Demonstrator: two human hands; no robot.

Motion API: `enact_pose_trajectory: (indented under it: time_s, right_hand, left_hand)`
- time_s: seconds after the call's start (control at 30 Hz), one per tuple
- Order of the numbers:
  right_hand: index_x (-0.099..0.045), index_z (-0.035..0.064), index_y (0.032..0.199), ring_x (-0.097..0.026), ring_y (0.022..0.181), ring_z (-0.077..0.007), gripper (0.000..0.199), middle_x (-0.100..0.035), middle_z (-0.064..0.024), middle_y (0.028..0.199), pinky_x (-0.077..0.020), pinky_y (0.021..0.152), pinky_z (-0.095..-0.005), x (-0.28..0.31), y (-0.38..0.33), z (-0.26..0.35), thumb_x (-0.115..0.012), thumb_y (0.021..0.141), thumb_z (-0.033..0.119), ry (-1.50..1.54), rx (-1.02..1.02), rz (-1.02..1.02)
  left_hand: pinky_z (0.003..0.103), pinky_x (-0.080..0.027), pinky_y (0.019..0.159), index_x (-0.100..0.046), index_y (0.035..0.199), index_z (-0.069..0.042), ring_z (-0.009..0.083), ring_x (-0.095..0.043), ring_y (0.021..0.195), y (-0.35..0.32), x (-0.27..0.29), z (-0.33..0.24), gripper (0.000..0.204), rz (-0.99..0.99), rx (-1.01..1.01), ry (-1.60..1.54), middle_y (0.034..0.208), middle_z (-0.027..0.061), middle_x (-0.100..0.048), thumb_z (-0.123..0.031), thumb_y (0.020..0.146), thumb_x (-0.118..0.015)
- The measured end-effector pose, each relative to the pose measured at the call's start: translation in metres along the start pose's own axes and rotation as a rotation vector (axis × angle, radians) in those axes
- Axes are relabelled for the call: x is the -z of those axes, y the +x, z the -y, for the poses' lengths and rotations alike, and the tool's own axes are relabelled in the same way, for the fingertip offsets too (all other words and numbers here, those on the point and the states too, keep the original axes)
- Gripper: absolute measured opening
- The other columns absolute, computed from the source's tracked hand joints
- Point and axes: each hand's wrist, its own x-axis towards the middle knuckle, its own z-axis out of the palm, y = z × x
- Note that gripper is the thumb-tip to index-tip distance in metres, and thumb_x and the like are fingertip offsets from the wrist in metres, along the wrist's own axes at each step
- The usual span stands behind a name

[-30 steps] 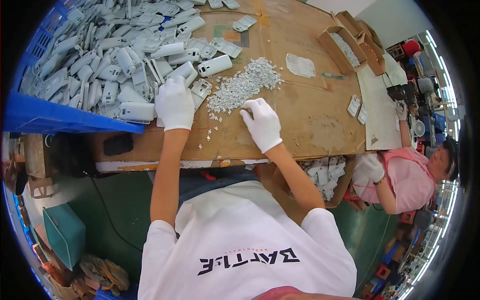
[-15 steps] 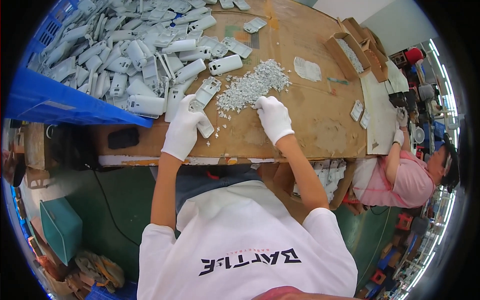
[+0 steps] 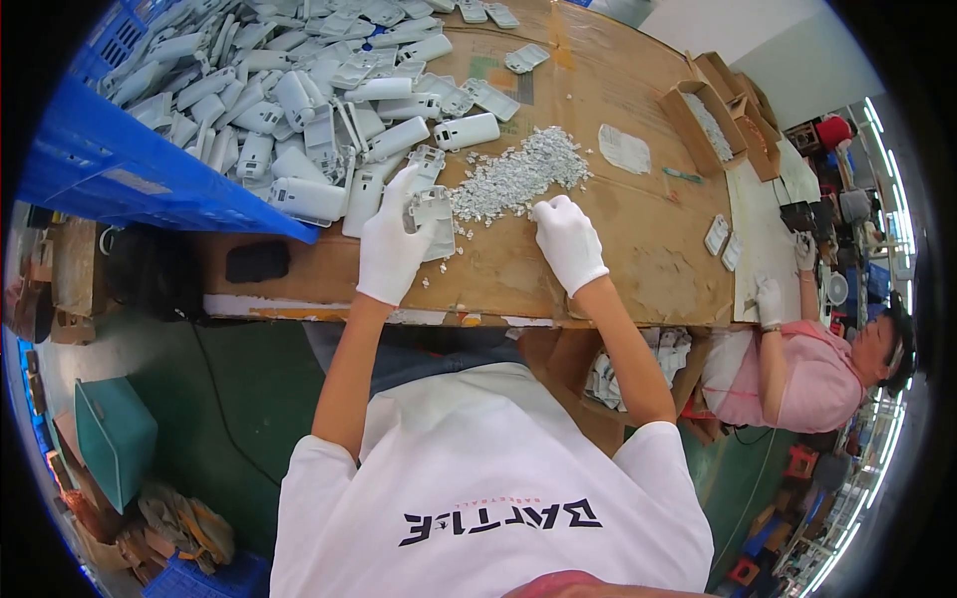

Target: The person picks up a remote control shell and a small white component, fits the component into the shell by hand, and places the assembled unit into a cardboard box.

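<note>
My left hand [image 3: 387,253], in a white glove, grips a white plastic housing [image 3: 433,207] between thumb and fingers; its hollow inner side faces up. My right hand [image 3: 572,245], gloved too, is closed in a pinch at the near right edge of a pile of small whitish plastic parts [image 3: 523,171]. Whatever its fingertips hold is too small or hidden to make out. Several similar housings [image 3: 295,100] lie heaped beyond my left hand, and one more housing [image 3: 467,131] rests on its own side of the heap beside the pile.
A blue crate [image 3: 150,189] tilts at the left, its edge over the cardboard-covered table [image 3: 638,259]. Open cardboard boxes [image 3: 698,125] stand at the far right. A paper scrap [image 3: 624,149] and two housings [image 3: 717,234] lie right of the pile. A co-worker in pink [image 3: 812,369] sits at the right.
My left hand has turned the housing so that its hollow side shows above the thumb. My right hand has drawn slightly back from the pile. The whole view has shifted a little.
</note>
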Motion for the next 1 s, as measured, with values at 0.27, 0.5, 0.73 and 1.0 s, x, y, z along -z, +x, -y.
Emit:
enact_pose_trajectory:
  time_s: [0.27,0.5,0.73,1.0]
  right_hand:
    - [-0.071,0.0092,0.097,-0.067,0.081,-0.0286,0.017,-0.067,-0.0097,0.092,-0.0542,0.068,-0.0375,0.046,0.001,0.042,-0.068,0.083,0.001,0.518,-0.006,-0.127]
    - [-0.066,0.0073,0.102,-0.067,0.082,-0.0290,0.022,-0.065,-0.0099,0.089,-0.0543,0.069,-0.0375,0.051,0.002,0.072,-0.067,0.082,-0.001,0.403,0.157,-0.161]
    - [-0.060,0.0093,0.099,-0.066,0.081,-0.0268,0.023,-0.062,-0.0077,0.084,-0.0544,0.070,-0.0372,0.064,0.017,0.073,-0.067,0.078,0.003,0.305,0.311,-0.140]
    - [-0.060,0.0119,0.102,-0.064,0.088,-0.0257,0.028,-0.059,-0.0062,0.082,-0.0537,0.077,-0.0364,0.072,0.024,0.072,-0.068,0.075,0.005,0.283,0.266,-0.245]
  left_hand:
    - [0.032,-0.054,0.085,-0.059,0.133,-0.009,0.0263,-0.071,0.099,-0.015,-0.022,-0.023,0.052,0.133,-0.029,0.005,0.117,0.0159,-0.070,-0.005,0.082,-0.066]
    - [0.039,-0.056,0.087,-0.063,0.125,-0.009,0.0336,-0.068,0.102,-0.027,-0.038,-0.051,0.045,0.057,0.056,0.014,0.114,0.0157,-0.070,-0.009,0.081,-0.068]
    - [0.038,-0.057,0.077,-0.064,0.120,-0.014,0.0309,-0.070,0.094,-0.032,-0.045,-0.056,0.041,0.026,-0.023,0.087,0.104,0.0100,-0.071,-0.011,0.081,-0.072]
    - [0.032,-0.057,0.071,-0.066,0.122,-0.010,0.0232,-0.070,0.081,-0.029,-0.043,-0.053,0.044,-0.038,-0.153,0.038,0.102,0.0096,-0.071,-0.006,0.079,-0.075]
